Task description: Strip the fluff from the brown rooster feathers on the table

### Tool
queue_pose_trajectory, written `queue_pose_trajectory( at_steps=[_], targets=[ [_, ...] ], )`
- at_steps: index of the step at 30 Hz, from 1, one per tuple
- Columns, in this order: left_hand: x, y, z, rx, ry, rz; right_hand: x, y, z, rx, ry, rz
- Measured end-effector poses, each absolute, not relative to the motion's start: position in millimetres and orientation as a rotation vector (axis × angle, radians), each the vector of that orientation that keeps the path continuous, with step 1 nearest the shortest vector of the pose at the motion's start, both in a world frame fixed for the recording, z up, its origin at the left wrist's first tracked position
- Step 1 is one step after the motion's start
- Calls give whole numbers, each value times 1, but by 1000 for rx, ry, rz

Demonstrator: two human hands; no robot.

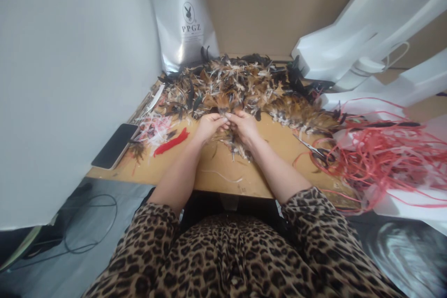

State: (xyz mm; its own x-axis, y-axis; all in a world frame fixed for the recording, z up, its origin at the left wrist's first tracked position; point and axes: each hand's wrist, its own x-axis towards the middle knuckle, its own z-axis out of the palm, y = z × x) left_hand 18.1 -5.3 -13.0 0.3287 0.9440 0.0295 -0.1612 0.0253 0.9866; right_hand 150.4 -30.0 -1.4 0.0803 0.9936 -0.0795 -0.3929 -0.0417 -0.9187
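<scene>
Your left hand (209,126) and right hand (244,128) meet just above the middle of the frame, knuckles up, fingertips turned in toward each other until they touch. Both forearms are bare and run up from the lower middle of the frame, out of leopard-print sleeves (307,205), closing into a narrow V at the wrists. Your fingers are curled and pressed together, and between the two hands you pinch a small bunch of brown and white feathers (234,145); its loose ends hang below your right palm onto the tan wooden tabletop (223,167). Exactly which fingers grip is too small to tell.

Right behind your fingertips, across the upper middle of the frame, lies a wide heap of brown, black and white feathers (244,86), touching the bunch you hold.

At the upper middle, a silver plastic bag (183,18) stands behind the heap; it bears a black rabbit-head logo and the letters "PPGZ", with a finer line below that is unreadable.

Left of your left hand lies a red feather (171,143), and further left a dark smartphone (114,145) face up at the table's edge. To the right, scissors (316,150) rest beside a tangle of red plastic strapping (377,158), with white foam blocks (370,23) in the upper right.
</scene>
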Motion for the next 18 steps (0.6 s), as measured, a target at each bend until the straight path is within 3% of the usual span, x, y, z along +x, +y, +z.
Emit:
queue_pose_trajectory(
  at_steps=[7,18],
  targets=[
    [18,-4,-9,968,832,1076,154,-30,-2,-1082,-1084,1011],
    [15,-4,-13,836,704,1045,165,-41,1,-1390,-1946,-57]
  ],
)
